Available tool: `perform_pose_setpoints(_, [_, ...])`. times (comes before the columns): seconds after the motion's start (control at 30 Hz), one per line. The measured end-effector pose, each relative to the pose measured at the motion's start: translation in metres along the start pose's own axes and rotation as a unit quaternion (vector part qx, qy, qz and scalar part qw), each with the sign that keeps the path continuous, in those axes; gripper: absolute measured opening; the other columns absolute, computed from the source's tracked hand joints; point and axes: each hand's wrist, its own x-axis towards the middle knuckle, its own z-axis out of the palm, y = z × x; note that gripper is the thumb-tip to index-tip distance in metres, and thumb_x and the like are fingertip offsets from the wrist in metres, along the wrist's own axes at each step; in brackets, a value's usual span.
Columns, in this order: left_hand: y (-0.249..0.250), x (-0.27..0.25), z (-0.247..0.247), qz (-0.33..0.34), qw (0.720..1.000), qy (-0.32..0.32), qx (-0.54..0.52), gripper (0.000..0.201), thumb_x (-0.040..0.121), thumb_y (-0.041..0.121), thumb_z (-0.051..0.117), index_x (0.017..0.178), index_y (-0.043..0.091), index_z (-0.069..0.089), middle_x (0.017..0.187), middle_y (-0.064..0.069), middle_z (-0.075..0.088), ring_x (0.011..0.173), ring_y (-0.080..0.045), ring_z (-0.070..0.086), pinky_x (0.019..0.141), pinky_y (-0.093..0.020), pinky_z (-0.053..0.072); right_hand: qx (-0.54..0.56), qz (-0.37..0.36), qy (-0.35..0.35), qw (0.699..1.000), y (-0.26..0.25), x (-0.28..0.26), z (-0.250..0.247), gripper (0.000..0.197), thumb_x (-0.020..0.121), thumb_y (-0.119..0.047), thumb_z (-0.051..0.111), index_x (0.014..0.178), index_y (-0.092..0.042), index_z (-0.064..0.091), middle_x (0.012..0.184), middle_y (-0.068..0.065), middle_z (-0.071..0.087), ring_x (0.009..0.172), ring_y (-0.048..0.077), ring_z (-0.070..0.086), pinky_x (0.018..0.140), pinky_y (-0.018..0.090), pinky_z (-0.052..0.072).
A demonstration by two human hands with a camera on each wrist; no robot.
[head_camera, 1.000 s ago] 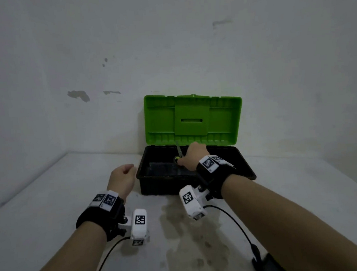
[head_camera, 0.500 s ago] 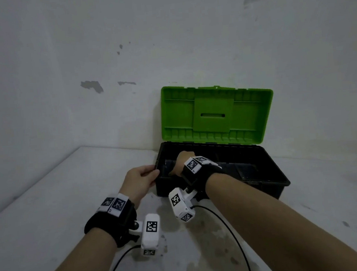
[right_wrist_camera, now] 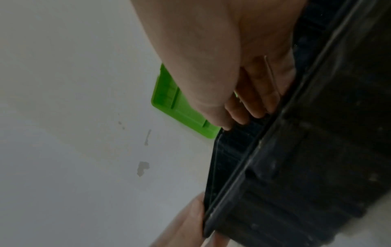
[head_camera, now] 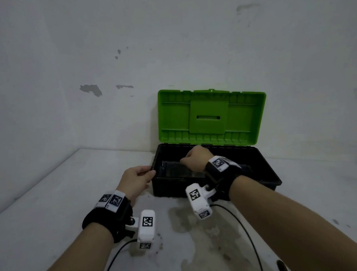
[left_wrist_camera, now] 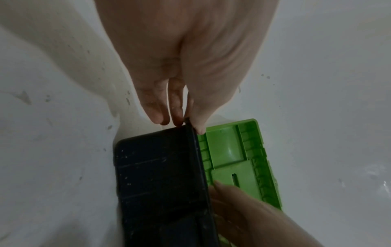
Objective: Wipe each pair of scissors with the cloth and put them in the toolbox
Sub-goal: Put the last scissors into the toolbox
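Left hand point(head_camera: 136, 180) pinching the black toolbox point(head_camera: 268, 176) at its left rim, thumb inside per left wrist view, right hand point(head_camera: 196, 158) reaching in, fingers curled, grip unclear, green lid point(head_camera: 212, 116) upright

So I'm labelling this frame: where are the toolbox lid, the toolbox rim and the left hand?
toolbox lid point(head_camera: 212, 115): head view, centre panel of the open green lid.
toolbox rim point(left_wrist_camera: 195, 147): left wrist view, black top edge.
left hand point(head_camera: 135, 180): head view, back of the hand.
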Motion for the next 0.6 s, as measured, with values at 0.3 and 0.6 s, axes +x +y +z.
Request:
perform_pose_setpoints(0.3, [0.077, 0.042, 0.023, 0.062, 0.995, 0.038, 0.065, 0.036, 0.096, 0.024, 0.063, 0.126, 0.005, 0.064, 0.108, -0.012, 0.066, 0.096, -0.023, 0.058, 0.094, -0.039, 0.049, 0.102, 0.105, 0.161, 0.976, 0.124, -0.018, -0.098, 0.043, 0.091, -0.045, 0.061, 0.095, -0.004, 0.074, 0.096, 0.017, 0.073, 0.089, 0.033, 0.068, 0.081, 0.037, 0.055])
perform_pose_setpoints(0.6, [0.124, 0.138, 0.039, 0.094, 0.993, 0.070, 0.032, 0.071, 0.090, 0.047, 0.063, 0.148, 0.012, 0.042, 0.145, -0.010, 0.051, 0.127, -0.028, 0.052, 0.109, -0.047, 0.042, 0.258, 0.137, 0.214, 0.932, 0.174, 0.048, -0.154, 0.066, 0.096, -0.056, 0.040, 0.119, 0.002, 0.059, 0.125, 0.023, 0.059, 0.110, 0.040, 0.059, 0.098, 0.054, 0.049])
